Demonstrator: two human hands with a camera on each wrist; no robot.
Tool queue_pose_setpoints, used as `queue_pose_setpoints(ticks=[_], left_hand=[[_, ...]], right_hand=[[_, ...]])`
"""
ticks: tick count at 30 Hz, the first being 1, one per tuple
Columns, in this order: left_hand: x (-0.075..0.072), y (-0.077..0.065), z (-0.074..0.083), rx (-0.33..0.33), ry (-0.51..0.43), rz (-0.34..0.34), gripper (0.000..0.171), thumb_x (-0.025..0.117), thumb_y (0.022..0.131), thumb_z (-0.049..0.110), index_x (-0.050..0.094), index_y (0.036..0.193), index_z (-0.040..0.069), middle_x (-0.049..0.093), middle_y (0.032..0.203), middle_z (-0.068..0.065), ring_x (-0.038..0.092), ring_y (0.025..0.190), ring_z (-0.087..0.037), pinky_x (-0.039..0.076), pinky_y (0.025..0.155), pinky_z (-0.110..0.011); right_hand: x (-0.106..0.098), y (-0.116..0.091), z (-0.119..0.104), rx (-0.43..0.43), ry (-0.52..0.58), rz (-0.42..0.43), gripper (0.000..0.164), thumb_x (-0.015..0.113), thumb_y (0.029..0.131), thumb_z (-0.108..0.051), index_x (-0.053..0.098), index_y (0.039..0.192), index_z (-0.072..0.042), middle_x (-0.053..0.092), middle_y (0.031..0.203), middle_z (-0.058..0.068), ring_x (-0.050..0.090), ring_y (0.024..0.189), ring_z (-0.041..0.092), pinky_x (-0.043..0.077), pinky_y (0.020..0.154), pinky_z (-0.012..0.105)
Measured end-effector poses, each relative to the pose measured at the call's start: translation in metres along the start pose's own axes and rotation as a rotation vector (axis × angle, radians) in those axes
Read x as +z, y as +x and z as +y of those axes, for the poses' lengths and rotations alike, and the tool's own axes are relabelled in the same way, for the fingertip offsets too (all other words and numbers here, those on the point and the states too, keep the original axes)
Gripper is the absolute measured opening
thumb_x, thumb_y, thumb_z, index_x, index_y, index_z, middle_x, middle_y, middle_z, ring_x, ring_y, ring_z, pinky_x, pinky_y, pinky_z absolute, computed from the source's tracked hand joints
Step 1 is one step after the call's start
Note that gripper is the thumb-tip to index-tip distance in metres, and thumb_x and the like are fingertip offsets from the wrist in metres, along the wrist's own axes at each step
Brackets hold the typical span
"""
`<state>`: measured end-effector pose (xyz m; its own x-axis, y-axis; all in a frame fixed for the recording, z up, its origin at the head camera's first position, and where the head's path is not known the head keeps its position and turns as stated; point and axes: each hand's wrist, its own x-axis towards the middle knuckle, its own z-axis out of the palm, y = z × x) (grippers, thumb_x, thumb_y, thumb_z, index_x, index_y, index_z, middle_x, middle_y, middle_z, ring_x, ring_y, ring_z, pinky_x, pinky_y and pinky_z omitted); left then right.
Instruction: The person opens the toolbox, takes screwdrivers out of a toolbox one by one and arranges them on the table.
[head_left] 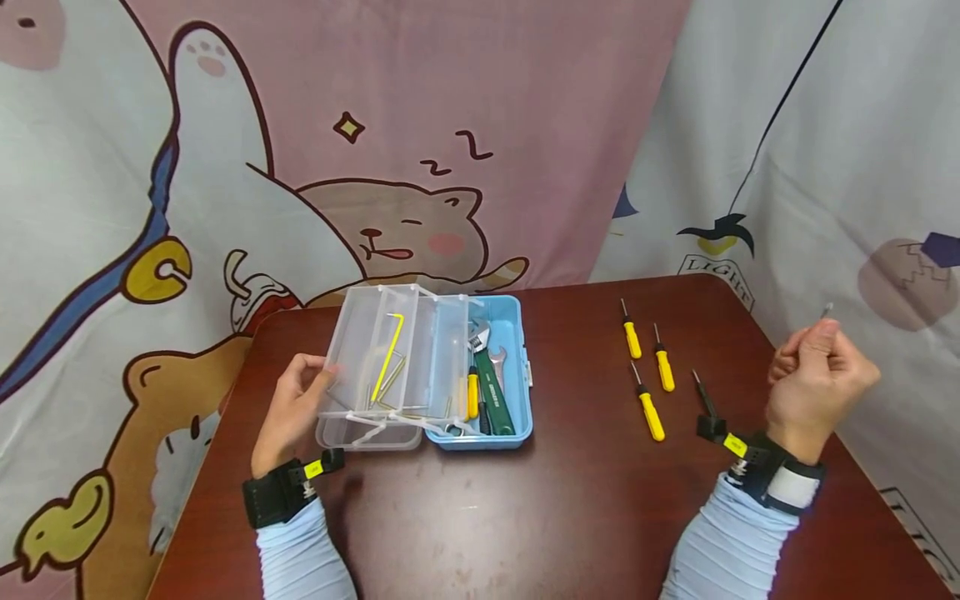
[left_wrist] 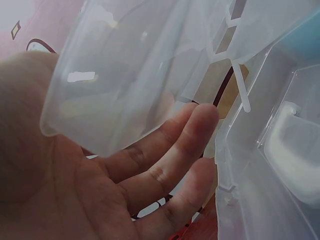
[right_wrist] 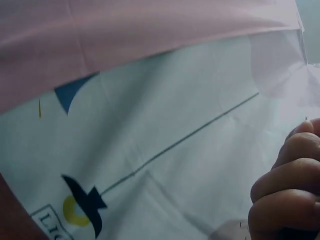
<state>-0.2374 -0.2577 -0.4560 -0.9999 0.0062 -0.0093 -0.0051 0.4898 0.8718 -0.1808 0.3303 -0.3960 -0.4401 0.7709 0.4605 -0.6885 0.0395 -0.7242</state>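
Observation:
A blue toolbox (head_left: 522, 417) stands open, with a clear compartment tray (head_left: 352, 325) raised out to its left. Inside the tray lie a yellow hex key (head_left: 386, 358) and several metal hex keys. At the tray's left edge my left hand (head_left: 292, 408) holds it, thumb on one side; in the left wrist view the tray corner (left_wrist: 100, 120) sits between thumb and fingers. Over the table's right side, my right hand (head_left: 821, 379) is curled round a small thing whose grey tip (head_left: 827, 310) pokes out above the thumb. The rest of that thing is hidden.
In the toolbox are a green-handled adjustable wrench (head_left: 492, 396), an open-end wrench (head_left: 498, 362) and a yellow-handled screwdriver (head_left: 472, 393). Three yellow-handled screwdrivers, one of them (head_left: 663, 367) in the middle, lie between box and right hand. A dark screwdriver (head_left: 703, 390) lies by the right wrist.

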Motion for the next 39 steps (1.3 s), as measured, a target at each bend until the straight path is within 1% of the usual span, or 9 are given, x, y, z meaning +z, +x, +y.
queue_pose_setpoints(ticks=[4, 8, 13, 18, 22, 24, 26, 33, 39], left_hand=[[-0.001, 0.0, -0.001, -0.009, -0.006, -0.001, 0.046, 0.051, 0.111, 0.041, 0.049, 0.14, 0.004, 0.06, 0.137, -0.019, 0.058, 0.109, -0.019, 0.052, 0.083, -0.026], [-0.001, 0.0, 0.0, -0.012, -0.007, -0.001, 0.046, 0.051, 0.111, 0.041, 0.049, 0.14, 0.005, 0.06, 0.137, -0.018, 0.058, 0.108, -0.018, 0.052, 0.084, -0.026], [0.0, 0.002, 0.001, 0.023, -0.001, 0.016, 0.044, 0.053, 0.111, 0.038, 0.051, 0.136, 0.002, 0.062, 0.133, -0.02, 0.06, 0.105, -0.012, 0.052, 0.082, -0.025], [0.0, 0.003, 0.001, 0.036, 0.011, 0.023, 0.043, 0.054, 0.111, 0.037, 0.051, 0.134, 0.001, 0.063, 0.13, -0.021, 0.06, 0.103, -0.01, 0.051, 0.082, -0.025], [-0.001, 0.003, 0.0, 0.03, 0.011, 0.02, 0.044, 0.054, 0.111, 0.038, 0.051, 0.135, 0.001, 0.063, 0.131, -0.021, 0.06, 0.104, -0.01, 0.051, 0.082, -0.025], [-0.001, 0.003, 0.0, 0.027, 0.01, 0.018, 0.044, 0.053, 0.111, 0.037, 0.051, 0.135, 0.001, 0.063, 0.131, -0.021, 0.06, 0.104, -0.01, 0.051, 0.082, -0.025], [-0.001, 0.003, 0.0, 0.024, 0.009, 0.015, 0.044, 0.053, 0.111, 0.037, 0.05, 0.136, 0.001, 0.063, 0.131, -0.021, 0.06, 0.103, -0.01, 0.052, 0.082, -0.024], [-0.001, 0.001, 0.0, 0.01, 0.006, 0.011, 0.046, 0.053, 0.111, 0.039, 0.05, 0.137, 0.002, 0.062, 0.132, -0.021, 0.06, 0.105, -0.012, 0.052, 0.082, -0.024], [0.001, 0.002, -0.001, 0.014, -0.002, 0.011, 0.044, 0.053, 0.111, 0.037, 0.051, 0.136, 0.001, 0.063, 0.13, -0.022, 0.06, 0.103, -0.011, 0.052, 0.082, -0.025]], right_hand=[[-0.009, 0.006, 0.006, -0.065, -0.227, 0.023, 0.061, 0.07, 0.103, -0.022, 0.05, 0.063, 0.019, 0.049, 0.048, -0.001, 0.037, 0.037, 0.008, 0.024, 0.04, 0.019], [-0.02, 0.013, 0.009, -0.069, -0.561, 0.065, 0.054, 0.064, 0.105, -0.027, 0.068, 0.072, 0.016, 0.054, 0.053, -0.014, 0.037, 0.045, 0.005, 0.026, 0.048, 0.02], [-0.038, 0.018, 0.01, 0.21, -0.909, -0.007, 0.04, 0.064, 0.103, -0.042, 0.081, 0.081, -0.013, 0.056, 0.057, -0.022, 0.038, 0.051, 0.007, 0.025, 0.047, 0.026], [-0.06, 0.024, 0.024, 0.429, -1.183, -0.212, 0.043, 0.058, 0.103, -0.051, 0.082, 0.115, -0.017, 0.054, 0.064, -0.032, 0.047, 0.067, 0.01, 0.036, 0.057, 0.029], [-0.074, 0.024, 0.038, 0.495, -1.271, -0.377, 0.048, 0.057, 0.105, -0.043, 0.071, 0.136, -0.009, 0.078, 0.104, 0.003, 0.055, 0.1, 0.03, 0.04, 0.077, 0.042], [-0.079, 0.024, 0.044, 0.514, -1.28, -0.457, 0.048, 0.057, 0.106, -0.037, 0.064, 0.143, -0.006, 0.07, 0.132, 0.025, 0.053, 0.118, 0.044, 0.042, 0.087, 0.054], [-0.084, 0.023, 0.05, 0.516, -1.288, -0.52, 0.048, 0.057, 0.107, -0.031, 0.061, 0.145, -0.002, 0.057, 0.145, 0.036, 0.047, 0.129, 0.055, 0.04, 0.094, 0.064], [-0.091, 0.018, 0.064, 0.571, -1.291, -0.628, 0.044, 0.057, 0.106, -0.016, 0.059, 0.145, 0.002, 0.059, 0.141, 0.037, 0.05, 0.123, 0.051, 0.04, 0.081, 0.049], [-0.093, 0.015, 0.073, 0.577, -1.283, -0.639, 0.044, 0.057, 0.104, -0.011, 0.058, 0.146, 0.003, 0.061, 0.14, 0.035, 0.052, 0.13, 0.054, 0.042, 0.092, 0.061]])
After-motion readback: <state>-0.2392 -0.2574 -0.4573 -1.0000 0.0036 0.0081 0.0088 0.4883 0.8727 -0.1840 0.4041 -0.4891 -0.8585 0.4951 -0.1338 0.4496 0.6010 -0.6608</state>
